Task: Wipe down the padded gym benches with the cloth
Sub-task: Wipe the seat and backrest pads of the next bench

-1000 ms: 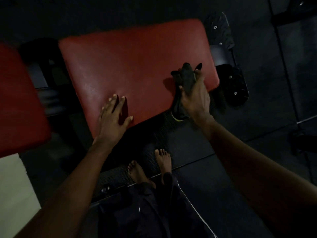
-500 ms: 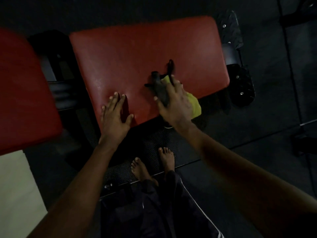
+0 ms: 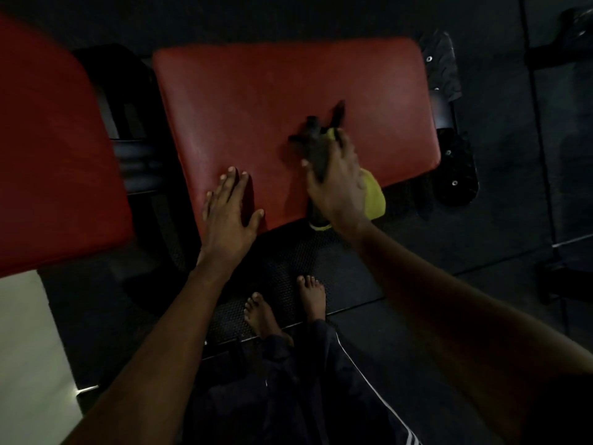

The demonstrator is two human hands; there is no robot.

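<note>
Matting of dark, dimpled rubber [image 3: 288,261] is seen at lower centre, with two bare feet [image 3: 313,297] planted on it. Just above, the left hand [image 3: 229,216] is laid flat on the near edge of the red padded bench cushion [image 3: 288,85], fingers straight and slightly spread, thumb out; it is judged to serve as a brace. At centre right, the right hand [image 3: 337,184] is curled round a bunched cloth of black and yellow fabric [image 3: 373,195], which is pressed on the cushion near its front edge. A black corner sticks out past the fingertips and a yellow fold hangs over the edge.

A wiping stroke on this cushion is judged to be the step in hand. Firm, even pressure is called for next, with the cloth carried over the far strip and the left end under the bracing hand.

The cushion is a rounded rectangle of smooth, faintly grained vinyl with a dull sheen. A second red pad [image 3: 48,139] is seen at the left of the frame, and bolted black metal frame plates [image 3: 455,168] at upper right.
</note>
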